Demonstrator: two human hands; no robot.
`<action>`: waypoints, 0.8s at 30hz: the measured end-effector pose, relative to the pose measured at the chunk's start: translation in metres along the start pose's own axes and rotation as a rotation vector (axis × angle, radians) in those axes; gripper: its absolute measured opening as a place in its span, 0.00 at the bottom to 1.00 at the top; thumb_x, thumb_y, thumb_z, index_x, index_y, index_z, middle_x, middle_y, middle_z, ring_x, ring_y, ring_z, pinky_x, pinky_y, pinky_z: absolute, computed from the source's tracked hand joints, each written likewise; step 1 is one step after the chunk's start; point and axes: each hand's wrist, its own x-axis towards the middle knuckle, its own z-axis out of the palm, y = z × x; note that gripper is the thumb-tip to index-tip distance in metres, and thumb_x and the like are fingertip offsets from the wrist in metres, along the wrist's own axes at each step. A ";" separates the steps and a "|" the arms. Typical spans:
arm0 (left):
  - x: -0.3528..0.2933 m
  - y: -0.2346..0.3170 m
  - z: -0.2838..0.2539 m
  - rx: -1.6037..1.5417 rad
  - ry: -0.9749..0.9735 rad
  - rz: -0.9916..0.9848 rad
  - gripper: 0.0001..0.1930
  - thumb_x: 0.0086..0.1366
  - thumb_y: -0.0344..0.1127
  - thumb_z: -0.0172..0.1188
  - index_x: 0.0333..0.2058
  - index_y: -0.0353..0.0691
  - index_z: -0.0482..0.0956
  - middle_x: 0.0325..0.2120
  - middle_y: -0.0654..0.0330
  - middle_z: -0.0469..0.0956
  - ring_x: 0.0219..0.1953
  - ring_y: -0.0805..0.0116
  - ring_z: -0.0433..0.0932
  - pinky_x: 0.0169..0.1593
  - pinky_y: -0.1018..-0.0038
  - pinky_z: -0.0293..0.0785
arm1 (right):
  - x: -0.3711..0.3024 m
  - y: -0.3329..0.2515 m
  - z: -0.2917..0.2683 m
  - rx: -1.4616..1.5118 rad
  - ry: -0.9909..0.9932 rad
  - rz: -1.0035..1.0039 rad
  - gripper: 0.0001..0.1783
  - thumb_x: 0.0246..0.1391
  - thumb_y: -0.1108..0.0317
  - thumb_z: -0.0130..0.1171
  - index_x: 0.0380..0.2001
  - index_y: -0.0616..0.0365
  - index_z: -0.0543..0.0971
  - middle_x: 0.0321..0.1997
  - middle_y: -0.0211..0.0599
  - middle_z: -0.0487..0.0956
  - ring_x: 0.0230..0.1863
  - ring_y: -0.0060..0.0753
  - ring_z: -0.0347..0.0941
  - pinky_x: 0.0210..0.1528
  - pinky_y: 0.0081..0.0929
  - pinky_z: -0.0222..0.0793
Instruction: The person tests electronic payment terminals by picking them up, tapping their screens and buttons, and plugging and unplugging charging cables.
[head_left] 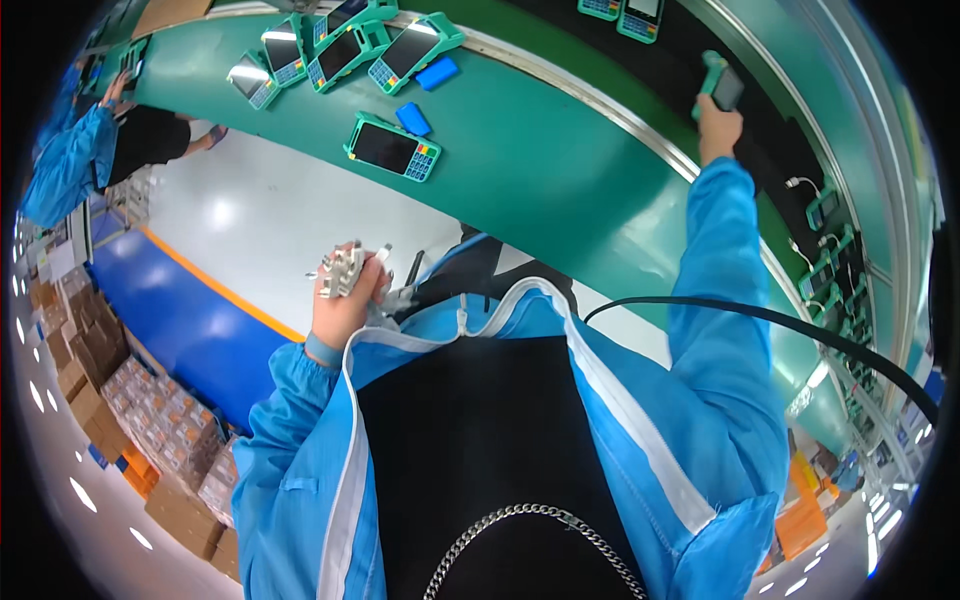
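My left hand [340, 318] is closed around a bunch of white cable plugs [343, 272], held over the pale floor in front of my body. My right arm reaches out to the far right. There my right hand [718, 130] grips a green card payment terminal [730, 88] by one end, above the black conveyor belt [765, 135]. Nearer the middle, another green terminal [386, 148] with a dark screen and keypad lies on the green table [520, 160]. Beside it is a blue block [413, 119], perhaps a battery.
Several terminals [340, 55] crowd the table's far left, with a second blue block [437, 73]. More terminals with white cables [822, 208] line the belt's right side. A black cable [760, 312] arcs past my right arm. At far left, a co-worker in blue sleeves [75, 160] handles a device.
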 end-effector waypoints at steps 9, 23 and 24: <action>0.040 0.078 0.077 -0.071 -0.556 0.260 0.07 0.63 0.33 0.62 0.35 0.35 0.77 0.21 0.64 0.75 0.20 0.79 0.72 0.22 0.79 0.67 | -0.342 -0.168 -0.073 0.475 -0.251 -0.244 0.45 0.35 0.65 0.70 0.58 0.70 0.64 0.45 0.47 0.77 0.44 0.34 0.76 0.46 0.31 0.73; 0.028 0.106 0.201 0.307 -1.125 0.214 0.07 0.64 0.30 0.61 0.36 0.33 0.75 0.21 0.62 0.78 0.19 0.74 0.76 0.22 0.77 0.72 | -0.350 -0.115 -0.173 0.180 -0.029 -0.270 0.48 0.32 0.62 0.70 0.60 0.65 0.63 0.51 0.52 0.70 0.50 0.53 0.71 0.50 0.40 0.70; 0.026 0.100 0.212 0.292 -1.078 0.202 0.06 0.65 0.30 0.59 0.36 0.32 0.75 0.23 0.59 0.79 0.21 0.71 0.79 0.26 0.76 0.76 | -0.341 -0.102 -0.181 0.219 -0.101 -0.291 0.48 0.32 0.62 0.70 0.60 0.66 0.63 0.51 0.52 0.70 0.50 0.53 0.71 0.51 0.39 0.70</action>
